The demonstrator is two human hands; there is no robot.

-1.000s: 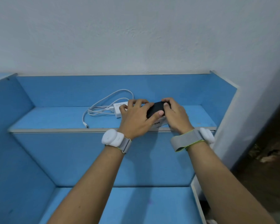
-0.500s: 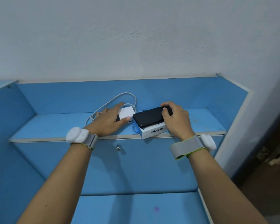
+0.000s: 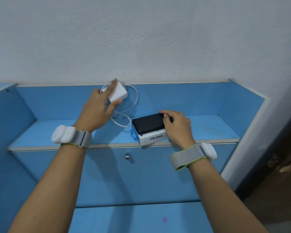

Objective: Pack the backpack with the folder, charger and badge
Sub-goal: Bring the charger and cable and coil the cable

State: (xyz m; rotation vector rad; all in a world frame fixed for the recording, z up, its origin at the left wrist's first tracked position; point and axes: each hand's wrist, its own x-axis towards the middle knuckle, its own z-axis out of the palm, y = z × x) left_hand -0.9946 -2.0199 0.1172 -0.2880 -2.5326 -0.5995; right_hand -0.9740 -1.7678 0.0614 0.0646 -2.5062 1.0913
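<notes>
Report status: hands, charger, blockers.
Left hand grips charger above shelf. Right hand grips black device on IN-EAR box. Cable trails to shelf; backpack not in view.

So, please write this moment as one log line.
left hand: holds charger above shelf, cable hanging | right hand: grips black device on IN-EAR box | backpack: not in view

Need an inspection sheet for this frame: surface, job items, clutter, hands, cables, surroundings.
Surface: blue shelf, carrying a box and cable loops.
Job's things: charger held above the shelf; backpack, folder, badge: nothing seen.
Clutter: black device lying on white IN-EAR box; blue tab at the box's left end.
Hands: left hand grips the charger; right hand grips the black device's right end.
Cables: white cable loops from charger down onto shelf.
Surroundings: white wall; cabinet lock below shelf edge.
</notes>
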